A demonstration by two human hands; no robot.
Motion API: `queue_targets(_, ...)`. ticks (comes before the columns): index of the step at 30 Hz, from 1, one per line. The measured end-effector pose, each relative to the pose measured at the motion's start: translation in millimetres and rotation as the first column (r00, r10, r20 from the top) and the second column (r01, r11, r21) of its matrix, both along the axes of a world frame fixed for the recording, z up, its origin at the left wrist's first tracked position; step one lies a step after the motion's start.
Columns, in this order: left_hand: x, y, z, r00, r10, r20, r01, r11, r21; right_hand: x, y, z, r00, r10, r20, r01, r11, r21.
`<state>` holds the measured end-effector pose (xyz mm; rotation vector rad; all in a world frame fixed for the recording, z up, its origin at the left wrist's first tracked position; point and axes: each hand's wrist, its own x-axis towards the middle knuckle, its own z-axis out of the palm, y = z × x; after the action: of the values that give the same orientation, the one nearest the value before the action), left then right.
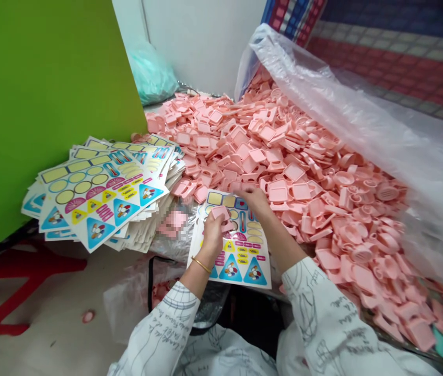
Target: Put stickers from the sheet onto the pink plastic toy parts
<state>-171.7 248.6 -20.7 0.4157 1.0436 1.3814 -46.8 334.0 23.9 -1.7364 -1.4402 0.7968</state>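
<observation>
My left hand (213,235) is closed on a small pink plastic piece (220,213), square and flat like a toy tray, above a sticker sheet (251,248). The sheet lies at the near edge of the work surface and bears yellow shapes, pink fans and blue triangles. At its top right corner is my right hand (256,201), fingers bent toward the pink pile (245,151). Those fingertips are blurred, so whether they hold anything cannot be made out. A thick stack of similar sticker sheets (104,193) sits to the left.
A green panel (49,94) rises on the left, with a red stool (29,282) below it. Clear plastic sheeting (347,99) and a striped woven bag (394,47) border the pile at right. A mint-coloured bag (151,75) stands behind.
</observation>
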Motion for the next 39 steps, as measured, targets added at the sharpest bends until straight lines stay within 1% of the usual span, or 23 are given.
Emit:
queue_targets(1, 0, 0, 0.6, 1.000, 0.000, -0.001, 0.000, 1.000, 0.000, 1, -3, 4.2, 0.992, -0.021, -0.124, 0.029, 0.998, 0.064)
queue_targets(2, 0, 0, 1.8, 1.000, -0.007, 0.004, 0.007, 1.000, 0.001, 3, -8, 8.9, 0.975, -0.034, -0.219, 0.056, 0.994, 0.096)
queue_targets(3, -1, -1, 3.6, 1.000, -0.020, 0.018, 0.020, 1.000, 0.003, 5, -16, 13.8, 0.961, -0.039, -0.274, 0.071, 0.992, 0.107)
queue_targets(4, -1, -2, 6.2, 0.998, -0.038, 0.041, 0.038, 0.999, 0.006, 7, -26, 18.3, 0.956, -0.037, -0.291, 0.076, 0.990, 0.122)
queue_targets(5, -2, -3, 9.4, 0.996, -0.062, 0.070, 0.061, 0.998, 0.014, 9, -38, 22.1, 0.961, -0.026, -0.274, 0.063, 0.990, 0.125)
queue_targets(7, -5, -9, 17.8, 0.983, -0.114, 0.140, 0.110, 0.993, 0.039, 15, -65, 26.6, 0.981, -0.012, -0.191, 0.034, 0.993, 0.111)
queue_targets(10, -8, -23, 32.6, 0.954, -0.182, 0.239, 0.172, 0.983, 0.062, 20, -101, 27.8, 0.996, -0.009, -0.089, 0.019, 0.994, 0.109)
queue_targets(12, -9, -33, 41.8, 0.930, -0.211, 0.299, 0.200, 0.977, 0.068, 19, -118, 28.3, 0.999, -0.002, -0.042, 0.007, 0.994, 0.105)
queue_targets(15, -8, -45, 51.4, 0.911, -0.219, 0.348, 0.207, 0.976, 0.070, 13, -134, 31.3, 0.999, 0.004, 0.047, -0.008, 0.997, 0.079)
queue_targets(18, -7, -53, 55.5, 0.917, -0.205, 0.342, 0.206, 0.978, 0.034, 8, -142, 33.5, 0.994, 0.030, 0.107, -0.035, 0.998, 0.044)
queue_targets(23, -6, -58, 57.9, 0.920, -0.215, 0.328, 0.228, 0.974, 0.000, 6, -146, 29.6, 0.990, 0.070, 0.123, -0.072, 0.997, 0.014)
queue_targets(29, -4, -57, 55.2, 0.926, -0.195, 0.322, 0.214, 0.977, -0.022, 7, -149, 26.0, 0.989, 0.063, 0.134, -0.067, 0.997, 0.026)
queue_targets(33, -4, -58, 52.9, 0.932, -0.187, 0.310, 0.203, 0.979, -0.021, 6, -150, 25.2, 0.992, 0.048, 0.118, -0.048, 0.999, 0.005)
queue_targets(39, -4, -59, 52.0, 0.931, -0.192, 0.310, 0.211, 0.977, -0.026, 6, -150, 21.6, 0.990, 0.037, 0.138, -0.037, 0.999, 0.002)
